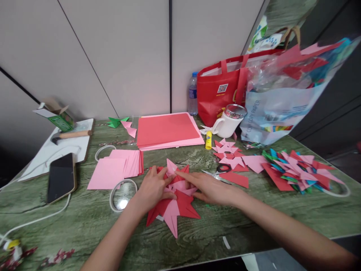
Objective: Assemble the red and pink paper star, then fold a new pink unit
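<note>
A folded red and pink paper star [171, 209] with many points lies on the table in front of me. My left hand [155, 186] holds its left side, the fingers bent over the upper points and the thumb across the middle. From the right, my right hand [210, 187] grips the star's upper right part, index finger reaching over the top and the other fingers lower down. Parts of the star's centre are hidden under both hands. Left of it are a tape roll [112, 195] and a stack of pink paper squares [108, 173]. Black-handled scissors [222, 169] lie to the right.
Red and pink sheets [169, 130] lie at the back. A glue stick [208, 140], white mug [229, 122], red bag [217, 90] and plastic bag [265, 113] stand right. More folded paper pieces [299, 169] lie right; a phone [62, 177] and hammer [72, 134] left.
</note>
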A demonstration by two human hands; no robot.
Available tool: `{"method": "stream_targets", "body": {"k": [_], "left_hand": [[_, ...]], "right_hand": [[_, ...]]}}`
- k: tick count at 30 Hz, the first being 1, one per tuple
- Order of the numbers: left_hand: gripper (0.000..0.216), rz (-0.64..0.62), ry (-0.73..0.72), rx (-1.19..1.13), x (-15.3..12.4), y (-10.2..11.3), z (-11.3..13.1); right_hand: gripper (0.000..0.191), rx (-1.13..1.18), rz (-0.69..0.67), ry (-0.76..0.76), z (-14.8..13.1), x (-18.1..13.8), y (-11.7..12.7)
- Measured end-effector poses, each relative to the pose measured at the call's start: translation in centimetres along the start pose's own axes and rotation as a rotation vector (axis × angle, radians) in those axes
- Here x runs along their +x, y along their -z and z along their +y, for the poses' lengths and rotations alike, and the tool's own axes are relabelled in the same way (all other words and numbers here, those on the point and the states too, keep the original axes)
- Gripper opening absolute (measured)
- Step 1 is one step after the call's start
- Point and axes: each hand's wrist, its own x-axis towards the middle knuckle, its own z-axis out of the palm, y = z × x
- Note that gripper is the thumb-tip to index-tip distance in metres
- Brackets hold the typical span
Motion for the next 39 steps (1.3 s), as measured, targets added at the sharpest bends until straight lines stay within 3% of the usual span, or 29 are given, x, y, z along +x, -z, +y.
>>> {"method": "stream_targets", "body": {"k": [13,29,39], "left_hand": [[0.066,-0.039,0.013,0.011,0.0,0.2,0.1],[0.066,-0.051,0.019,0.009,0.0,0.3,0.1],[0.065,-0.042,0.023,0.002,0.0,0.2,0.1]], "right_hand": [[0.069,0.01,-0.087,-0.084,0.2,0.9,0.4],[0.075,0.372,0.057,-0.047,1.5,0.5,-1.9],[0.073,0.409,-0.053,-0.072,1.6,1.4,-0.6]]}}
